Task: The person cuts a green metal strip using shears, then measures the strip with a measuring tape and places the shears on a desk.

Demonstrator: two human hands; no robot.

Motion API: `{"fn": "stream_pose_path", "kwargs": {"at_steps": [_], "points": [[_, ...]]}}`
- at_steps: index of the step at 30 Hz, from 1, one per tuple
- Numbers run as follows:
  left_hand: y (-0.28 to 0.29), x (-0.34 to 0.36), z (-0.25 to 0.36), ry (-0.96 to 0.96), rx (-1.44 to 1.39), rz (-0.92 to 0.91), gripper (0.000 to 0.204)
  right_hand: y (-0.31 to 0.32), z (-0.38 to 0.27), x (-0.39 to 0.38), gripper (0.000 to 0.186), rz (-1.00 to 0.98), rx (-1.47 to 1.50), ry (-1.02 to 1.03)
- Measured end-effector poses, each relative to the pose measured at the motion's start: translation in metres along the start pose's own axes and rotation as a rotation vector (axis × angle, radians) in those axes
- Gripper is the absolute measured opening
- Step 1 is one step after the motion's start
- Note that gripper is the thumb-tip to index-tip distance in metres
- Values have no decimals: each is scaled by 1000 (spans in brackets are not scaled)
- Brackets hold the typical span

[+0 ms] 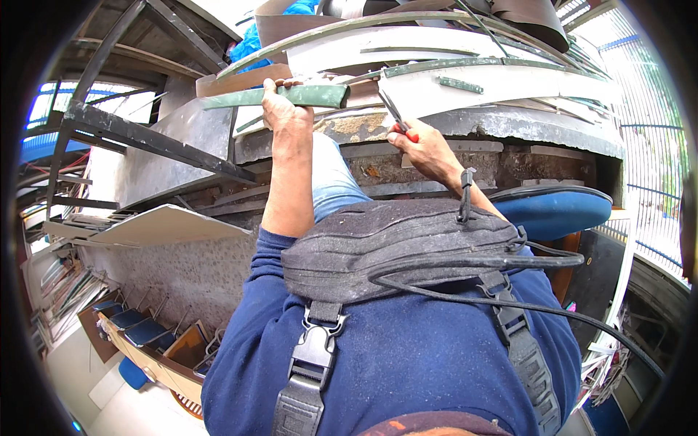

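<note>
My left hand (287, 105) grips a green, paint-flecked strip (329, 96) lying crosswise near the top middle, its right end just left of a cutting tool (396, 109). My right hand (416, 149) is closed on that tool, which has red handles and dark metal upper parts pointing up toward the stacked strips; whether its jaws are apart I cannot tell. Behind both hands are long white and green pieces (509, 89) on a worn dark ledge (545, 127). A short green piece (459, 84) lies on the white one.
A dark metal frame (145, 138) stands left, above a pale sheet (171, 227). Blue plastic (246, 45) lies among the top clutter. A blue seat pad (552, 211) is at right beside a barred screen (651, 152). Chairs (145, 327) stand lower left.
</note>
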State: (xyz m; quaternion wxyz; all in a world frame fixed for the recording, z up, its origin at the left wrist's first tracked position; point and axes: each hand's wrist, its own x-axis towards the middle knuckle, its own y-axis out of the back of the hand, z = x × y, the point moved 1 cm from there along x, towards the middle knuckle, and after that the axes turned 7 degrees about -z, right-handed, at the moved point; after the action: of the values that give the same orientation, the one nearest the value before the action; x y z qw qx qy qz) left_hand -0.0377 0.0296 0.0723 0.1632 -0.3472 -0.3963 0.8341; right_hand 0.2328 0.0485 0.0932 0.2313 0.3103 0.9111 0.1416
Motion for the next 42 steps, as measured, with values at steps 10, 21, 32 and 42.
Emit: {"fn": "stream_pose_path", "kwargs": {"at_steps": [10, 21, 32, 42], "points": [[-13, 7, 3, 211, 57, -64, 26, 27, -14, -3, 26, 276, -441, 206], [-37, -3, -8, 113, 283, -191, 30, 8, -33, -7, 15, 142, -531, 251], [-54, -16, -7, 95, 310, -243, 33, 26, -35, -10, 23, 353, -215, 170], [-32, 19, -12, 294, 216, -67, 39, 22, -20, -23, 27, 411, -510, 330]]}}
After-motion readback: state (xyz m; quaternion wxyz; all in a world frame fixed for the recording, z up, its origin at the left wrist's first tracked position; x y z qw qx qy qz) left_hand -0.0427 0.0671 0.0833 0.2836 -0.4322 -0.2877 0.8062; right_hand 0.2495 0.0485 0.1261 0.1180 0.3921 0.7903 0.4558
